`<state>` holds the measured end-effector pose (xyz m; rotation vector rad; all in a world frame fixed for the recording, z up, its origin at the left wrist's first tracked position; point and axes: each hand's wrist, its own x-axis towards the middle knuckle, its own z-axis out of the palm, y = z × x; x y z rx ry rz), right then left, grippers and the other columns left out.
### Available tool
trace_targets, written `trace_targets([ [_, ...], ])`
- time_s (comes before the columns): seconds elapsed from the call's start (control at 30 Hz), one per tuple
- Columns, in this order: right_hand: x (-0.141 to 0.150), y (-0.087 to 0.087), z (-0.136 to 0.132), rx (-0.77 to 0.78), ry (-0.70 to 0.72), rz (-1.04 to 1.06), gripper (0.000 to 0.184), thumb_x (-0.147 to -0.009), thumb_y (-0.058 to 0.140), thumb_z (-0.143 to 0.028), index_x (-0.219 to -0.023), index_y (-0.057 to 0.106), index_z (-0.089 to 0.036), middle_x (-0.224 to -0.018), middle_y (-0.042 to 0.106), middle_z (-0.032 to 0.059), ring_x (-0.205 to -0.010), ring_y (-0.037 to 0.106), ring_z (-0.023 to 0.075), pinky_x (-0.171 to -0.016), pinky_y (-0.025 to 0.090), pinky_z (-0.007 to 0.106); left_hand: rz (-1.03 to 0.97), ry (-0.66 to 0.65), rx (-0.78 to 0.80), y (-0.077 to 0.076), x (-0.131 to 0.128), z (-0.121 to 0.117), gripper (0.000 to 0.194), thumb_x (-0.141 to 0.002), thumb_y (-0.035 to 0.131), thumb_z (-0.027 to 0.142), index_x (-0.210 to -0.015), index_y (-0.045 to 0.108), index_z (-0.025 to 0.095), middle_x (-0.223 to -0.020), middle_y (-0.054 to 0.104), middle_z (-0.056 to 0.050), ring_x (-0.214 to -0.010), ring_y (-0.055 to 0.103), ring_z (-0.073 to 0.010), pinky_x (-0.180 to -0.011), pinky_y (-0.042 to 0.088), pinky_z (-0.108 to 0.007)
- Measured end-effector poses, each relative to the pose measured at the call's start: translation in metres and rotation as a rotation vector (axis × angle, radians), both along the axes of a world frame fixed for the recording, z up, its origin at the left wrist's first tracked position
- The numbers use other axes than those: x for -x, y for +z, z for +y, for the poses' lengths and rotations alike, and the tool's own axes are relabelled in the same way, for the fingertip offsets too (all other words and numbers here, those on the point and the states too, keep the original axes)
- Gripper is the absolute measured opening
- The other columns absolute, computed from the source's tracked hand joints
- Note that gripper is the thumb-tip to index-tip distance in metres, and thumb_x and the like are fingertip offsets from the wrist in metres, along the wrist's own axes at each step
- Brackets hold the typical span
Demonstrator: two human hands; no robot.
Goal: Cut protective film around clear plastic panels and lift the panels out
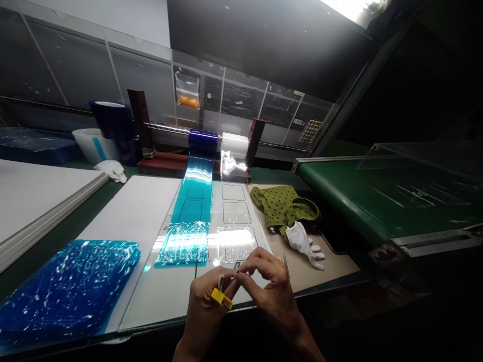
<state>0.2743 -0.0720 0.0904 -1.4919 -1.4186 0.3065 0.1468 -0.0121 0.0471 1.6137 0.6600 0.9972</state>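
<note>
Tool (221, 297), yellow, sits gripped in left hand (204, 290); can't tell whether right hand (272, 282) grips anything. Fiddling could loosen hold, dropping it onto pale board (162, 304).

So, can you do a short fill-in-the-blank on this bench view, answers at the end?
1. The yellow tool is in the person's ____ hand.
2. On the metal rod, a pale roll sits beside a ____ roll.
3. The dotted cloth next to the white glove is coloured ____.

Missing words: left; blue; green.
</note>
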Motion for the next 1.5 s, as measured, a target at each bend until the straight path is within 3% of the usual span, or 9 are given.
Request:
trace_targets([
  [0.2, 0.003, 0.013, -0.019, -0.338, -0.069, 0.195, 0.005, -0.082, 0.068, -0.024, -0.078, 0.069, -0.027, -0.066, 0.049, -0.0008, -0.062, 0.049, 0.0143, -0.054, 0.039, 0.028, -0.221, 0.374, 0.015, 0.002, -0.007, -0.005, 0.018, -0.073, 0.072, 0.032, -0.091, 0.074, 0.032, -0.082, 0.070, -0.003, -0.069, 0.061, -0.0171, -0.064, 0.048, -0.027],
  [0.3, 0.013, 0.020, -0.025, -0.492, -0.052, 0.289, 0.007, -0.082, 0.068, -0.036, -0.076, 0.069, -0.031, -0.061, 0.039, -0.0026, -0.055, 0.040, 0.0134, -0.052, 0.035, 0.030, -0.270, 0.374, 0.081, -0.001, -0.014, -0.004, 0.021, -0.078, 0.067, 0.030, -0.099, 0.072, 0.029, -0.090, 0.068, -0.003, -0.076, 0.059, -0.0158, -0.068, 0.048, -0.025],
  [0.4, 0.024, 0.024, -0.021, -0.551, -0.043, 0.271, 0.007, -0.081, 0.069, -0.038, -0.076, 0.069, -0.033, -0.059, 0.037, -0.0037, -0.053, 0.038, 0.0129, -0.053, 0.034, 0.030, -0.241, 0.347, -0.012, -0.006, -0.016, -0.002, 0.024, -0.082, 0.064, 0.024, -0.105, 0.068, 0.027, -0.093, 0.068, -0.003, -0.081, 0.060, -0.0149, -0.071, 0.049, -0.024],
  [0.53, 0.028, 0.028, -0.012, -0.533, 0.017, 0.142, 0.009, -0.084, 0.067, -0.029, -0.075, 0.068, -0.028, -0.060, 0.042, -0.0046, -0.053, 0.042, 0.0107, -0.054, 0.036, 0.029, -0.213, 0.306, -0.182, -0.016, -0.012, 0.000, 0.030, -0.085, 0.059, 0.021, -0.114, 0.063, 0.027, -0.092, 0.067, -0.002, -0.074, 0.060, -0.0113, -0.065, 0.049, -0.022],
  [0.67, 0.027, 0.031, -0.009, -0.538, 0.009, 0.122, 0.013, -0.084, 0.068, -0.028, -0.072, 0.066, -0.024, -0.061, 0.043, -0.0054, -0.054, 0.042, 0.0093, -0.055, 0.037, 0.028, -0.193, 0.277, -0.214, -0.022, -0.010, 0.003, 0.032, -0.086, 0.057, 0.019, -0.117, 0.060, 0.028, -0.096, 0.066, 0.000, -0.074, 0.060, -0.0090, -0.065, 0.049, -0.020],
  [1.07, 0.025, 0.023, -0.001, -0.443, 0.028, 0.095, 0.006, -0.082, 0.069, -0.022, -0.079, 0.071, -0.026, -0.065, 0.050, -0.0044, -0.059, 0.050, 0.0102, -0.056, 0.044, 0.023, -0.159, 0.203, -0.212, -0.023, -0.012, 0.001, 0.036, -0.089, 0.055, 0.019, -0.123, 0.054, 0.031, -0.100, 0.063, 0.001, -0.078, 0.059, -0.0078, -0.070, 0.049, -0.019],
  [1.17, 0.023, 0.016, 0.001, -0.353, 0.073, 0.109, 0.010, -0.082, 0.069, -0.021, -0.088, 0.072, -0.029, -0.069, 0.054, -0.0028, -0.064, 0.053, 0.0114, -0.059, 0.047, 0.023, -0.166, 0.207, -0.234, -0.021, -0.011, 0.001, 0.034, -0.089, 0.054, 0.024, -0.122, 0.054, 0.029, -0.097, 0.063, 0.000, -0.078, 0.060, -0.0089, -0.070, 0.050, -0.019],
  [1.37, 0.016, 0.010, -0.004, -0.245, 0.108, 0.074, 0.029, -0.078, 0.072, -0.039, -0.104, 0.068, -0.029, -0.079, 0.055, 0.0001, -0.072, 0.053, 0.0150, -0.063, 0.048, 0.027, -0.153, 0.214, -0.177, -0.018, -0.010, 0.003, 0.031, -0.090, 0.053, 0.025, -0.121, 0.055, 0.029, -0.090, 0.063, 0.001, -0.077, 0.061, -0.0094, -0.067, 0.051, -0.019],
  [1.5, 0.016, 0.016, -0.005, -0.283, 0.075, 0.004, 0.018, -0.079, 0.072, -0.024, -0.096, 0.068, -0.026, -0.077, 0.055, -0.0008, -0.072, 0.053, 0.0141, -0.063, 0.046, 0.025, -0.134, 0.197, -0.137, -0.021, -0.012, 0.002, 0.031, -0.089, 0.053, 0.024, -0.119, 0.056, 0.030, -0.102, 0.065, 0.000, -0.089, 0.064, -0.0110, -0.072, 0.052, -0.019],
])
